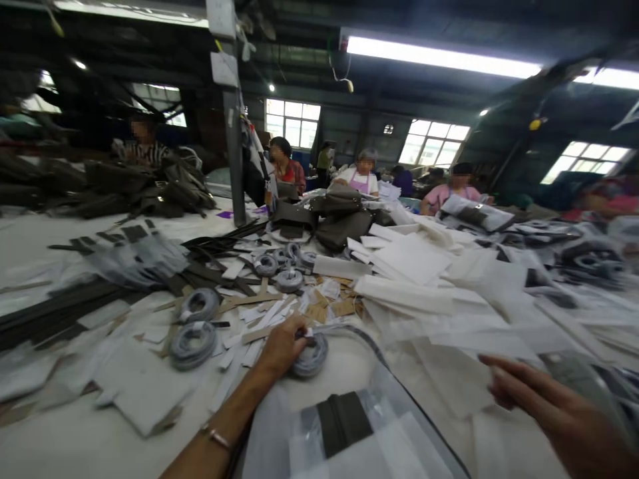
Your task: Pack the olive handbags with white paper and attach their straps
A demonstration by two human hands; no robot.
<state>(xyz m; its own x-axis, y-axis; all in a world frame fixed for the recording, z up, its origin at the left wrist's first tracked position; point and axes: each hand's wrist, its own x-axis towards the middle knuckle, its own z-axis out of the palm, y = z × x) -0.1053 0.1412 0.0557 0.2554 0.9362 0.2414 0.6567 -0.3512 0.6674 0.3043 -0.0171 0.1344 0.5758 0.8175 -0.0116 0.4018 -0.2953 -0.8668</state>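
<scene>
With its fingers closed, my left hand (283, 344) pinches the top edge of a coiled strap (312, 362) in a greyish clear wrapping. A strip runs from beside this coil to the right, along the edge of a wrapped bag (344, 424). That bag lies in front of me, its dark olive panel showing between white paper and clear plastic. My right hand (554, 406) is at the lower right, fingers stretched out and nothing visible in it. It hovers near white paper sheets (449, 372) and is slightly blurred.
More wrapped coils (194, 342) lie to the left among paper scraps and brown tags (319, 309). Dark straps (64, 303) spread over the left side. Dark bags (344, 216) and stacked white paper (409, 259) are piled ahead. Several people work beyond, near a post (234, 146).
</scene>
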